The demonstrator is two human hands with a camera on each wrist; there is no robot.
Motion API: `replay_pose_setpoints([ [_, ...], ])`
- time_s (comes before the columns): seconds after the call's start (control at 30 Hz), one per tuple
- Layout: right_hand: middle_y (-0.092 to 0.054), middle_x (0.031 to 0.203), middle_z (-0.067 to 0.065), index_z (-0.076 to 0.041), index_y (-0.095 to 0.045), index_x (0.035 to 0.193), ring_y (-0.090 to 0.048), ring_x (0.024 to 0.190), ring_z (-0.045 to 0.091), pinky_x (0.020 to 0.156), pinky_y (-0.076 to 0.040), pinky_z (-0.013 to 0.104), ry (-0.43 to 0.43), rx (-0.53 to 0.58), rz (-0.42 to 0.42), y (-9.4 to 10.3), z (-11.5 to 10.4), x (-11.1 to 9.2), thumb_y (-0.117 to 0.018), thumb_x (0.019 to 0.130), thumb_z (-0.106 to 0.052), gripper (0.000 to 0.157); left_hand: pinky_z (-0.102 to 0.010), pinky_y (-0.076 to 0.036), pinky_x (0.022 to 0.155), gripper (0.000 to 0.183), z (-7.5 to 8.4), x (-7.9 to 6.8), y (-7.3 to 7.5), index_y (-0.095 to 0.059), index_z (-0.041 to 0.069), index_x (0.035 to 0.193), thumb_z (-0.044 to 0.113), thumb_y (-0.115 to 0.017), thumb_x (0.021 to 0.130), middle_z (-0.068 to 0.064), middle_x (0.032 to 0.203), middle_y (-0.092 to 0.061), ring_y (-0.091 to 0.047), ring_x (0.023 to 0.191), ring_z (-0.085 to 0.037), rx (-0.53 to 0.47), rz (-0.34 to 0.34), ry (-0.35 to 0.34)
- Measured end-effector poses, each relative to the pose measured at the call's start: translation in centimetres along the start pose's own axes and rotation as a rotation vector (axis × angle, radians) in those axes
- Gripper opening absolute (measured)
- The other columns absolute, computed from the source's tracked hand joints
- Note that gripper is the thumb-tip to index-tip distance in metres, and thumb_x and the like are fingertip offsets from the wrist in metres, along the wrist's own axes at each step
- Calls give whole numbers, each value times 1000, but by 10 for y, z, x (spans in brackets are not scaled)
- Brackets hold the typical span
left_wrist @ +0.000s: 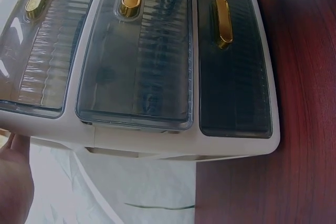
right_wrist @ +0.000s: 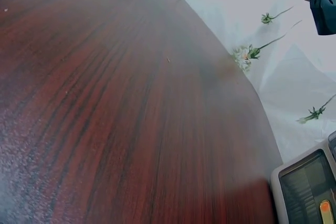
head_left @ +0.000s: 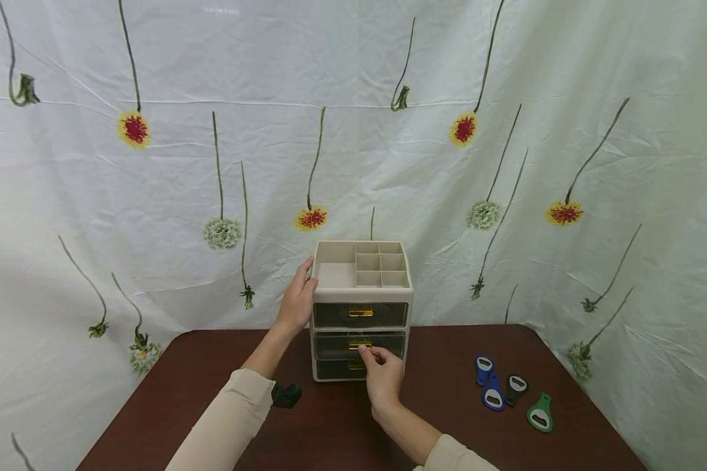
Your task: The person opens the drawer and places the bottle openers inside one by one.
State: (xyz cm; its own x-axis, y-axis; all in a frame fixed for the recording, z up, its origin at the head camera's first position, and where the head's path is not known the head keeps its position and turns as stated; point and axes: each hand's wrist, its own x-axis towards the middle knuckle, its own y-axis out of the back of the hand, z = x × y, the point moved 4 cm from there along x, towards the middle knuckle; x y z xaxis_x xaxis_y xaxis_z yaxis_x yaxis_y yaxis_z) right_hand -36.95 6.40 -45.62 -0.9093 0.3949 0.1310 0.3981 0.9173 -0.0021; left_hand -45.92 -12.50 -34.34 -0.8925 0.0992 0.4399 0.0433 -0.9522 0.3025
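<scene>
A cream desktop organizer (head_left: 362, 296) with three smoky drawers stands on the table. My left hand (head_left: 295, 302) rests along its left side, fingers extended and thumb by the front edge; part of this hand (left_wrist: 14, 179) shows in the left wrist view. With thumb and fingertips, my right hand (head_left: 384, 376) pinches the gold handle (left_wrist: 131, 1) of the middle drawer (left_wrist: 113, 72). That drawer juts slightly from the frame, while the bottom drawer (left_wrist: 231, 85) sits flush. The right wrist view catches only the organizer's corner (right_wrist: 278, 182), not my right hand.
Several bottle openers lie on the right of the dark red table (head_left: 448, 405), among them a green one (head_left: 540, 413) and a black one (head_left: 515, 388). Open compartments (head_left: 381, 263) top the organizer. A flower-print cloth (head_left: 359, 163) hangs behind the table.
</scene>
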Motion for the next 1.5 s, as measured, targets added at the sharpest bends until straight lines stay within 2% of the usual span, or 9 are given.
replay_pose_setpoints([
  [0.13,-62,80,0,-4,-79,92,-46,64,14,57,-41,28,11,-26,13,-1,2,2,-79,94,-24,19,-59,-32,114,55,1,0,1,-26,7,164,16,-36,111,-17,165,-31,-36,145,-38,26,1,-10],
  [0.3,-65,82,-2,-7,-80,91,-52,80,17,71,-43,34,26,-78,35,-3,4,5,-80,93,-26,19,-60,-32,113,55,1,-1,2,-27,7,164,17,-37,111,-17,164,-33,-37,144,-39,41,15,-5],
  [0.47,-68,83,-3,-9,-80,87,-53,83,18,75,-42,36,57,-107,47,-3,3,8,-81,92,-28,20,-58,-29,115,55,1,-1,3,-27,8,164,18,-37,111,-15,165,-32,-34,146,-37,43,17,-8],
  [0.6,-70,87,-3,-8,-80,88,-53,82,17,74,-41,35,75,-120,36,-1,2,11,-81,92,-29,21,-56,-28,117,55,1,-1,2,-27,8,164,19,-36,111,-15,166,-30,-32,148,-36,45,13,-4],
  [0.9,-65,82,-1,-6,-79,87,-45,66,15,57,-38,30,80,-100,-24,1,1,16,-82,91,-28,22,-54,-24,119,55,2,1,1,-26,6,164,16,-36,111,-15,166,-29,-29,150,-35,50,24,-7],
  [1.13,-62,76,-5,-8,-78,88,-48,66,12,60,-41,28,131,-172,-30,6,1,13,-83,90,-28,20,-54,-27,118,54,0,0,1,-26,7,164,16,-36,111,-14,166,-30,-31,149,-34,46,22,-6],
  [1.33,-58,73,-6,-10,-78,88,-49,68,12,64,-41,28,133,-195,-34,15,9,9,-83,91,-26,17,-56,-29,116,54,0,0,-1,-27,6,164,15,-36,111,-17,165,-30,-33,147,-36,30,21,-6],
  [1.5,-58,73,-6,-14,-78,88,-44,56,9,54,-37,25,137,-258,-57,20,21,6,-83,90,-27,15,-56,-31,116,54,-2,1,-1,-27,8,164,15,-35,111,-17,165,-31,-36,146,-37,21,28,4],
])
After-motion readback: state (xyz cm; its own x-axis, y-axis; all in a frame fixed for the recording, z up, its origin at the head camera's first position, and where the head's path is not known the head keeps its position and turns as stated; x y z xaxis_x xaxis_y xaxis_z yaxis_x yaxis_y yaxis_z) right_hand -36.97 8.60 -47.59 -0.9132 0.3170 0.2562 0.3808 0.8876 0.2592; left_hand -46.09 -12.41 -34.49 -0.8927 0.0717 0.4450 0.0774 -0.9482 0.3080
